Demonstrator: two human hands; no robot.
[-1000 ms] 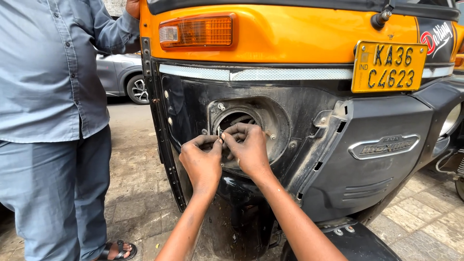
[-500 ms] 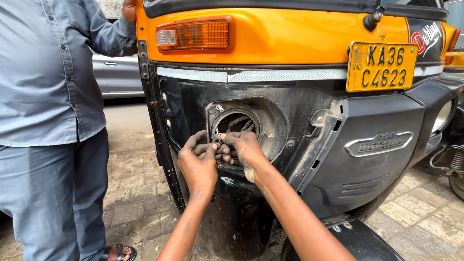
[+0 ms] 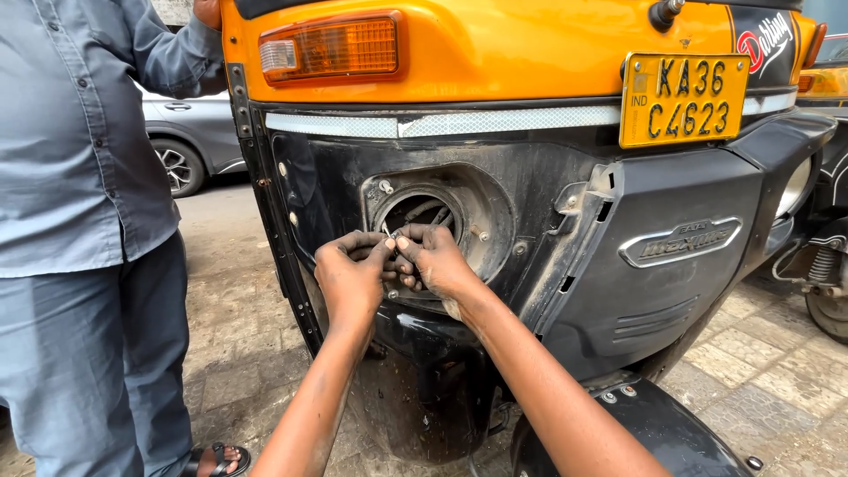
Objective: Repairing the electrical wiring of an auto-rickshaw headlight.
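Observation:
I face the rear of a yellow and black three-wheeler [image 3: 530, 35]. Its black back panel has a round lamp opening [image 3: 424, 212] with wires showing inside. My left hand [image 3: 351, 278] and my right hand [image 3: 435, 261] meet at the lower rim of that opening, fingertips pinched together on a small metal part [image 3: 389, 237] that is mostly hidden by my fingers. Both forearms reach up from the bottom of the view.
A person in a grey shirt and trousers [image 3: 79, 203] stands at the left, one hand on the vehicle's top corner. An orange tail lamp [image 3: 331, 49], a yellow number plate [image 3: 685, 97], a grey car [image 3: 190, 132] behind, a black mudguard [image 3: 636, 433] below, paved ground.
My hands have stayed at the lamp opening, shifting slightly with the fingers working closer together. The view has moved a little.

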